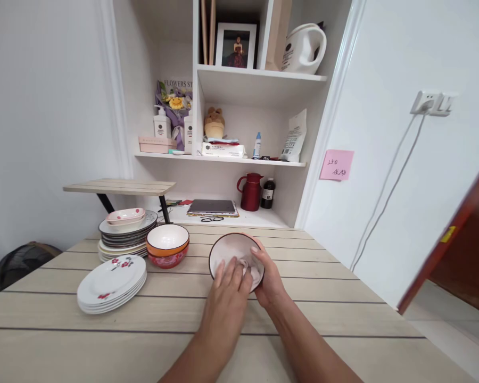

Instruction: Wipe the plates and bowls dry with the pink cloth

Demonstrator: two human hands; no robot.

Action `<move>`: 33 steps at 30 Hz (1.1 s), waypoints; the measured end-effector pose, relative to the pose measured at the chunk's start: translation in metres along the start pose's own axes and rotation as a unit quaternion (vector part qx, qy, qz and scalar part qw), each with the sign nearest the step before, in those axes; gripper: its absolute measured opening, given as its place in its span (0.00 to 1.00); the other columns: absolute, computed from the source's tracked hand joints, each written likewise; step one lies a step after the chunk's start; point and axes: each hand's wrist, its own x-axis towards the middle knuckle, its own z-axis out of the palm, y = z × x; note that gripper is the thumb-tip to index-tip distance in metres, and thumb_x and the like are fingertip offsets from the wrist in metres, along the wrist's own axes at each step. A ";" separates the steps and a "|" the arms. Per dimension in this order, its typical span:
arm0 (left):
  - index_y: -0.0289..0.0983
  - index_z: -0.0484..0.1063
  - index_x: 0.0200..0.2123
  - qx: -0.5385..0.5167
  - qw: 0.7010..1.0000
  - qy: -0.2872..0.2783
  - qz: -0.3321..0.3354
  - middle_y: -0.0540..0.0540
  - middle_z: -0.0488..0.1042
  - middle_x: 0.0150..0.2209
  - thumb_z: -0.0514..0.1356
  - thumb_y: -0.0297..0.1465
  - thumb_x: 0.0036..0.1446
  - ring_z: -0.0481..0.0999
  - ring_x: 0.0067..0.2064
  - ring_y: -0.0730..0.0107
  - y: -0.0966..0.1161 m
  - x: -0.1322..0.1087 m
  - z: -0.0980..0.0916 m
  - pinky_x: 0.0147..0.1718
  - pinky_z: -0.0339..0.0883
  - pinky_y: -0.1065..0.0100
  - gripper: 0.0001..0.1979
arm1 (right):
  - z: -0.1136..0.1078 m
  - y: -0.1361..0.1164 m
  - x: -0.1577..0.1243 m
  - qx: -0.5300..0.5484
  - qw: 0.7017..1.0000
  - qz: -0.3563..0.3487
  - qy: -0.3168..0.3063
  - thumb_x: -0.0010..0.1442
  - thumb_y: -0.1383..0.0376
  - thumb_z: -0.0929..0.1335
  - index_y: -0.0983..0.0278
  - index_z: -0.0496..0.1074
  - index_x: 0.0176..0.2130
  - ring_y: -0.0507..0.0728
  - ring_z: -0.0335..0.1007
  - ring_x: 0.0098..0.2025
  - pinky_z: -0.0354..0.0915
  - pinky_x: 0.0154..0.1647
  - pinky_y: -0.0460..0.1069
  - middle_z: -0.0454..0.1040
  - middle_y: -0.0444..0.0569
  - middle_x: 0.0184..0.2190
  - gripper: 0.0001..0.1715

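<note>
A bowl with a pale inside and a dark rim (219, 249) is held tilted above the wooden table, its opening turned toward me. My right hand (269, 274) grips it at the right side, thumb over the rim and the other fingers behind it. Inside the bowl, my left hand (229, 284) presses a crumpled pale cloth (255, 273) against the inner surface. Part of that cloth is hidden under the fingers.
To the left stand white flowered plates (112, 282), two nested bowls (167, 238) and a taller stack of dishes (127, 236). Behind them is a small raised wooden shelf (120, 186). A red jug (251, 192) and a laptop (211, 206) sit in the back niche.
</note>
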 end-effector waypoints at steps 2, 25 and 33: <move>0.38 0.67 0.54 0.054 0.996 0.036 0.063 0.42 0.74 0.55 0.51 0.25 0.65 0.67 0.62 0.53 -0.014 -0.002 -0.003 0.61 0.57 0.43 0.16 | -0.001 -0.003 0.000 -0.006 1.000 -0.002 -0.016 0.54 0.57 0.71 0.55 0.73 0.50 0.61 0.71 0.49 0.65 0.51 0.53 0.77 0.46 0.48 0.23; 0.37 0.73 0.50 0.062 0.996 0.069 -0.012 0.43 0.76 0.54 0.51 0.18 0.61 0.75 0.54 0.58 -0.020 0.003 -0.005 0.55 0.69 0.52 0.18 | 0.000 -0.008 -0.003 0.054 0.996 0.059 -0.028 0.48 0.55 0.77 0.45 0.46 0.69 0.61 0.76 0.41 0.65 0.49 0.58 0.79 0.45 0.44 0.59; 0.36 0.70 0.55 -0.061 0.979 0.065 -0.185 0.40 0.77 0.50 0.50 0.22 0.62 0.77 0.49 0.57 0.006 0.021 -0.011 0.49 0.72 0.53 0.20 | 0.015 0.007 -0.013 0.042 0.994 0.058 -0.087 0.57 0.53 0.71 0.47 0.52 0.67 0.59 0.72 0.41 0.64 0.48 0.54 0.76 0.44 0.40 0.45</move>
